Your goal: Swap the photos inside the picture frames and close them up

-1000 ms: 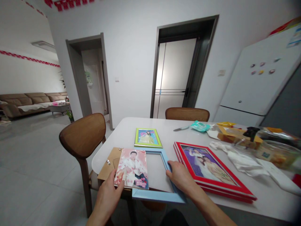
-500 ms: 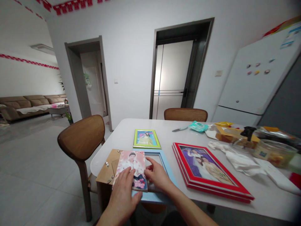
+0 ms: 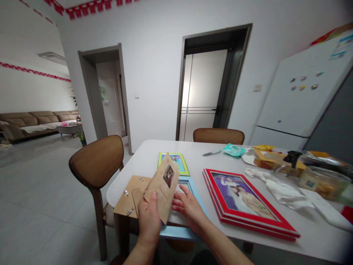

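Note:
My left hand [image 3: 150,217] grips a tan printed sheet [image 3: 161,189] by its lower left, thumb on top. The sheet is tilted up and carries a small dark picture; layers show at its edge. My right hand [image 3: 189,209] is beside the sheet's right edge, fingers loosely curved and apart; whether the fingertips touch it I cannot tell. Under the hands lies a light blue picture frame [image 3: 197,197], partly covered. A brown backing board [image 3: 125,198] with metal clips lies to the left. Behind the sheet is a green picture frame [image 3: 180,163], partly hidden.
Stacked red picture frames [image 3: 245,198] lie on the white table [image 3: 154,146] at right. Farther back are a knife [image 3: 211,152] and a teal packet [image 3: 234,150]. Crumpled white tissue [image 3: 281,189] and a clear plastic tub [image 3: 324,182] are at far right. Wooden chairs [image 3: 96,158] stand around the table.
The pink portrait photo that lay under both hands is out of sight. My left hand has raised and tilted the tan sheet; my right hand has moved slightly right and its fingers have spread.

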Motion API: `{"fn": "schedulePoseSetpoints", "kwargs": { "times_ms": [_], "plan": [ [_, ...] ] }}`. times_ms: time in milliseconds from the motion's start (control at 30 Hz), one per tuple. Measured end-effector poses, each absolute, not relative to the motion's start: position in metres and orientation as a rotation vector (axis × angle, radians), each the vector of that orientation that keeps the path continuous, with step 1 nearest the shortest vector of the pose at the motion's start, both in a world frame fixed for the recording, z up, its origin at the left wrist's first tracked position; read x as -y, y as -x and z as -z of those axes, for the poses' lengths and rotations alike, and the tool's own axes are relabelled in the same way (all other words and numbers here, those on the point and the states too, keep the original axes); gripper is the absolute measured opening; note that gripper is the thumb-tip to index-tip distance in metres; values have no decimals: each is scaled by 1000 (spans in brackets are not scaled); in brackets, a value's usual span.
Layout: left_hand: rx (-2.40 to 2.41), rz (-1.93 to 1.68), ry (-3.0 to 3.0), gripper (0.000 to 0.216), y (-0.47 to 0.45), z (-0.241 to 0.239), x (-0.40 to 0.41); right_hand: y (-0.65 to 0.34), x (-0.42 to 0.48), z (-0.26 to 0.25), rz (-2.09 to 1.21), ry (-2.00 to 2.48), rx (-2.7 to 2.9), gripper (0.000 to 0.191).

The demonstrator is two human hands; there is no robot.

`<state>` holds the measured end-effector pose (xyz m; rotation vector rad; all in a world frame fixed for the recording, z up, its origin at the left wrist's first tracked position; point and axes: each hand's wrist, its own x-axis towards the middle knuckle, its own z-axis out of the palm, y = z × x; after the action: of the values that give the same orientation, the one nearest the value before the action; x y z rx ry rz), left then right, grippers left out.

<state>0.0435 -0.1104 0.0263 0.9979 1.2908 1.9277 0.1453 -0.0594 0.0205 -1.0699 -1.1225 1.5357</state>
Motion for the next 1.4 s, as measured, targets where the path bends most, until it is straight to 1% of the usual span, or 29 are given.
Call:
{"fn": "schedulePoseSetpoints", "kwargs": {
  "times_ms": [67, 133, 233, 300, 467, 700, 867, 1000, 1167, 1300, 1400],
  "plan": [
    [-1154, -1871, -897, 42, -53, -19, 108, -154, 56, -17, -1515, 1013, 1093, 57],
    [-1109, -1812, -875, 45, -54, -12, 106, -165, 51, -17, -1425, 1044, 1115, 59],
    [-1249, -1711, -969, 52, -42, -8, 106, -187, 37, -18, -1323, 1223, 1188, 63],
    [-1421, -1581, -1143, 51, -32, -7, 107, -199, 28, -14, -1241, 1313, 1286, 63],
    [-1725, -1252, -1557, 45, -27, -3, 115, -202, 18, -3, -973, 1400, 1585, 54],
    [-1729, -1037, -1850, 52, -30, 5, 120, -186, 21, -12, -608, 1502, 1869, 42],
    [-1740, -934, -1936, 46, -30, 0, 122, -189, 28, -17, -285, 1626, 2078, 32],
    [-1750, -851, -1990, 42, -33, -8, 124, -193, 32, -12, -84, 1702, 2160, 28],
    [-1746, -757, -2071, 47, -34, -13, 128, -198, 34, -6, -45, 1660, 2194, 29],
    [-1747, -732, -2085, 52, -32, -13, 129, -200, 38, -6, -31, 1588, 2256, 23],
    [-1735, -726, -2096, 52, -30, -14, 129, -198, 41, -8, -14, 1571, 2277, 23]
  ]
}}
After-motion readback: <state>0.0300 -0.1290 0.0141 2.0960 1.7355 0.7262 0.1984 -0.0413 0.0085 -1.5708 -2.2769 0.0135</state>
